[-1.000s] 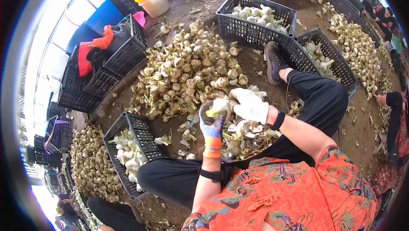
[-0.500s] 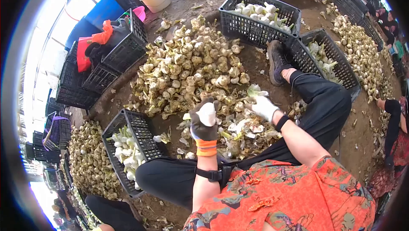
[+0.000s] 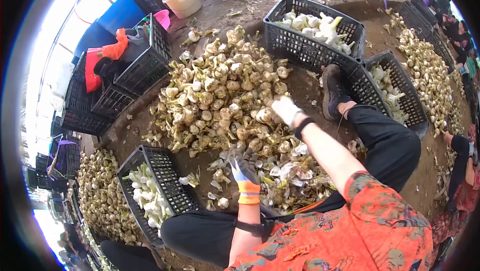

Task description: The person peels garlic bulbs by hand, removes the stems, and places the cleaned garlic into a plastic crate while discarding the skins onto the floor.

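My left hand, in a grey glove with an orange cuff, is low over loose peelings at the near edge of the unpeeled garlic pile. Its fingers are spread and hold nothing that shows. At the right side of that pile is my right hand, in a white glove. Its fingers are blurred against the bulbs, so its grip cannot be made out. Papery garlic peelings lie between my legs. White peeled garlic fills part of the crate at the left.
Beyond my right foot stands a black crate with white garlic, beside another crate holding garlic. Stacked crates and a white bucket are at the upper left. People sit at the far right.
The white bulb is gone from my left hand, whose fingers have opened. My right hand has moved up and left to the pile. More white garlic shows in the far crate.
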`<state>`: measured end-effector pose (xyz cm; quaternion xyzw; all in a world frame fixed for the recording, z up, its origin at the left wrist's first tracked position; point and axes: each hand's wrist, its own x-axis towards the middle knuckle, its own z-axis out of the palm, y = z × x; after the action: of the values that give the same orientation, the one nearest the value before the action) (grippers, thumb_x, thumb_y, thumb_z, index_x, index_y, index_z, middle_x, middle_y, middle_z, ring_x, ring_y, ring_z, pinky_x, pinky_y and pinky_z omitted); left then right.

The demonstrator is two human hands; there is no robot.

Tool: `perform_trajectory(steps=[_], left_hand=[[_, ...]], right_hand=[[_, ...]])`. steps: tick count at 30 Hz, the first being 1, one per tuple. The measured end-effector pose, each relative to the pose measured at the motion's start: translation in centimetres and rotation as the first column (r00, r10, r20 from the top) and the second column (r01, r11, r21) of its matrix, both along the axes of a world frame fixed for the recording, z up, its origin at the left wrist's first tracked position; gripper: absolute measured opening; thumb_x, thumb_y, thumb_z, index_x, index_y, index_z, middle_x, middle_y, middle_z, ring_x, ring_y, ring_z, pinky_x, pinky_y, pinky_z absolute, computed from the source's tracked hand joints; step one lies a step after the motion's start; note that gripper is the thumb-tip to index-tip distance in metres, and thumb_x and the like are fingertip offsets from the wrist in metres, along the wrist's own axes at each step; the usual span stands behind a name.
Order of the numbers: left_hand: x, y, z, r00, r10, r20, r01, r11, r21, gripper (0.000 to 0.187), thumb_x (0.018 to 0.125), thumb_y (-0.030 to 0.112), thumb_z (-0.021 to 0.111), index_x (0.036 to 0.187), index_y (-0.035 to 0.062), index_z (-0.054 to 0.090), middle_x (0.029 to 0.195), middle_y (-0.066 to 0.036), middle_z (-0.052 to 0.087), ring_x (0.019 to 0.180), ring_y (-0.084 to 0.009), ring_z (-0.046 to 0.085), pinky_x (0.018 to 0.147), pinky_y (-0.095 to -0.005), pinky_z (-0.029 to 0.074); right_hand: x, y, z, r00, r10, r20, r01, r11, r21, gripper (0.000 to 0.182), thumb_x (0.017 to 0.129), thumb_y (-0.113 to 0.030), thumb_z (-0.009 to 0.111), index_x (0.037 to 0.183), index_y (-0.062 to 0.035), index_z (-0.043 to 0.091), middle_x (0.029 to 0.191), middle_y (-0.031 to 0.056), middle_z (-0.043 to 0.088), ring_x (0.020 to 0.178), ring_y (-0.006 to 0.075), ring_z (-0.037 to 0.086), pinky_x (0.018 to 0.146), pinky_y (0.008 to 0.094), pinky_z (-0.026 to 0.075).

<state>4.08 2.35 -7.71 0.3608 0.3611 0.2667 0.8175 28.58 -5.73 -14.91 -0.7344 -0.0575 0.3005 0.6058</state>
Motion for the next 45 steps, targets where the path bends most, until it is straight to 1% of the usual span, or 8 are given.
perform_trajectory(steps=[2,9,11,15,21,33,42,45], left_hand=[[0.3,0.0,0.0,0.998,-0.025,-0.052,0.020,0.995,-0.094,0.051,0.092,0.039,0.052,0.135,0.0145,0.039,0.122,-0.009,0.051,0.099,-0.0265,0.056,0.081,-0.0400,0.050],[1.0,0.2,1.8,0.987,-0.139,0.085,0.163,0.837,-0.523,0.067,0.082,0.057,0.058,0.131,0.0126,0.044,0.115,-0.008,0.055,0.104,-0.0272,0.056,0.091,-0.0454,0.048],[1.0,0.0,2.4,0.940,-0.208,0.269,0.295,0.893,-0.340,0.064,0.085,0.056,0.051,0.131,0.0122,0.042,0.117,-0.010,0.054,0.097,-0.0274,0.060,0.083,-0.0440,0.052],[0.2,-1.5,2.5,0.925,-0.202,0.321,0.181,0.979,0.092,0.060,0.081,0.007,0.070,0.132,0.0042,0.039,0.122,-0.010,0.052,0.105,-0.0200,0.055,0.089,-0.0338,0.049],[-1.4,-3.0,5.3,0.977,-0.201,-0.065,0.137,0.371,0.918,0.078,0.064,0.000,0.073,0.134,0.0066,0.039,0.127,-0.014,0.041,0.115,-0.0277,0.044,0.101,-0.0358,0.036],[-2.8,-2.8,4.8,0.932,-0.357,0.067,0.184,0.624,0.759,0.075,0.067,0.001,0.076,0.132,0.0076,0.040,0.125,-0.010,0.044,0.116,-0.0238,0.045,0.100,-0.0350,0.039],[-3.6,-0.9,7.2,0.795,-0.435,0.424,0.534,0.832,-0.148,0.064,0.084,0.015,0.065,0.136,0.0099,0.028,0.124,-0.013,0.047,0.106,-0.0251,0.054,0.081,-0.0360,0.054],[-2.8,-3.1,6.6,0.899,-0.429,0.092,0.329,0.799,0.504,0.063,0.082,0.011,0.068,0.134,0.0089,0.033,0.119,-0.012,0.051,0.103,-0.0225,0.056,0.082,-0.0320,0.053]], right_hand=[[-1.5,2.7,-3.4,0.945,0.245,0.218,-0.129,0.888,-0.441,0.027,0.085,-0.022,0.054,0.099,0.0012,0.059,0.089,0.0137,0.065,0.087,0.0256,0.061,0.077,0.0358,0.048],[-9.8,0.4,7.4,0.983,0.078,-0.168,0.006,0.893,0.450,0.043,0.078,-0.002,0.068,0.116,-0.0012,0.048,0.106,0.0081,0.059,0.086,0.0144,0.060,0.069,0.0258,0.052],[-12.7,-2.1,9.0,0.900,0.299,0.316,-0.397,0.863,0.313,0.045,0.077,-0.004,0.070,0.117,-0.0017,0.049,0.109,0.0069,0.058,0.090,0.0146,0.059,0.072,0.0257,0.051],[-14.5,-6.1,15.4,0.964,0.248,-0.096,-0.192,0.897,0.398,0.042,0.079,-0.018,0.073,0.114,-0.0013,0.056,0.099,0.0030,0.063,0.087,0.0103,0.059,0.080,0.0273,0.049],[-17.8,-5.1,17.2,0.978,0.119,0.173,-0.174,0.923,0.344,0.031,0.078,-0.007,0.071,0.106,0.0019,0.063,0.099,0.0054,0.068,0.083,0.0093,0.061,0.077,0.0266,0.050],[-18.9,-7.7,19.1,0.977,0.208,0.049,-0.209,0.885,0.415,0.030,0.079,0.000,0.059,0.109,-0.0003,0.064,0.100,0.0055,0.067,0.086,0.0120,0.060,0.079,0.0268,0.048],[-16.4,-9.4,17.2,0.701,0.250,0.668,-0.386,0.921,0.060,0.025,0.071,0.000,0.059,0.096,0.0016,0.057,0.089,0.0136,0.060,0.082,0.0264,0.060,0.071,0.0335,0.047],[-17.2,-9.0,16.7,0.623,0.212,0.753,-0.294,0.955,-0.026,0.024,0.072,-0.002,0.058,0.096,-0.0011,0.059,0.089,0.0141,0.060,0.082,0.0279,0.060,0.071,0.0340,0.047]])
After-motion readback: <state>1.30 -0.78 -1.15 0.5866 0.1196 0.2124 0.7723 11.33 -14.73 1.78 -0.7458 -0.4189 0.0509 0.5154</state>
